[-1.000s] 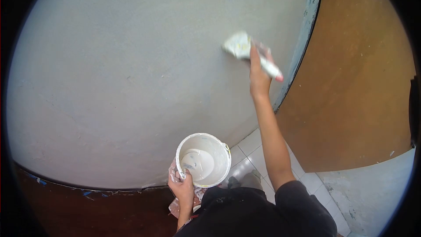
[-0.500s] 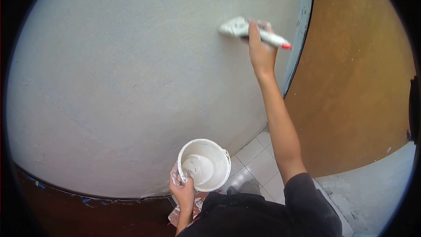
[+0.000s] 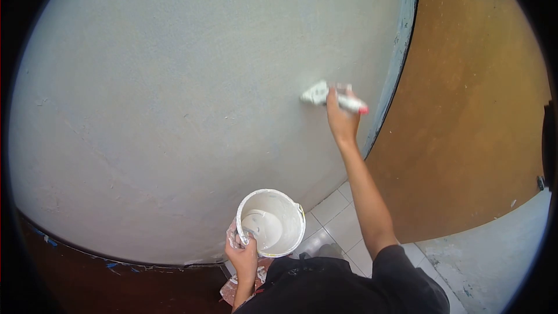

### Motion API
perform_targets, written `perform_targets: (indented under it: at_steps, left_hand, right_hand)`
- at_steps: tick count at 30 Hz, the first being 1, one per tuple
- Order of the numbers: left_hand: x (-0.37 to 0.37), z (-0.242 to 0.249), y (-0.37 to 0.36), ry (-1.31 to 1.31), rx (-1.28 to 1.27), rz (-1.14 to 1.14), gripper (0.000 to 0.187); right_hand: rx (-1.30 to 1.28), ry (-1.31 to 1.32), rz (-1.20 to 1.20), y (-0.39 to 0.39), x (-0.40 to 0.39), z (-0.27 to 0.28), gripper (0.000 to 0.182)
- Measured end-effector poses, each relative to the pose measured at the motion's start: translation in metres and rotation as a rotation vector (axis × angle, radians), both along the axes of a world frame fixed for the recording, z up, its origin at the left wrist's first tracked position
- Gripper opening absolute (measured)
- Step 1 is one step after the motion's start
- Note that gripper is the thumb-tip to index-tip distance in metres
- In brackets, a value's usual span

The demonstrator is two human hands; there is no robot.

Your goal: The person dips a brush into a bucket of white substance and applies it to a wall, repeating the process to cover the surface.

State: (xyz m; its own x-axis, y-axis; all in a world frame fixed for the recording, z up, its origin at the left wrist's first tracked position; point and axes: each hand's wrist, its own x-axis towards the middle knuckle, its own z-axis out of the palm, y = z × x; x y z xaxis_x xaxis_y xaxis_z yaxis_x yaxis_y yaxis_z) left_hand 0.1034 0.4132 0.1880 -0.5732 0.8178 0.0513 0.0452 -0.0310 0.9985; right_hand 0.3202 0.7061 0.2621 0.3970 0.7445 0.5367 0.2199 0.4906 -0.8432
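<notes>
Head-worn view, downward onto wall [image 3: 174, 110]

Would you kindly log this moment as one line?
right hand: holds paintbrush on wall | left hand: grips paint bucket rim | door: right

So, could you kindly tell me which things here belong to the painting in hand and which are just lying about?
In use:
- paintbrush, in the right hand, against the wall
- paint bucket, held at the rim by the left hand

Just about:
- brown door
- tiled floor
</notes>
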Motion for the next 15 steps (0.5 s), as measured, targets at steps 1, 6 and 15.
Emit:
perform_targets:
  at_steps: [1,6,15]
  left_hand:
    - [0.0,-0.001,0.0,0.001,0.014,-0.001,0.051]
    - [0.0,-0.007,-0.001,0.003,0.046,0.011,0.05]
    - [0.01,-0.001,0.001,0.023,0.03,0.039,0.048]
  right_hand:
    - [0.078,0.008,0.011,0.01,0.002,0.026,0.024]
    - [0.301,0.19,0.13,0.036,0.003,0.144,0.027]
    - [0.106,0.217,0.032,0.012,-0.008,-0.026,0.022]
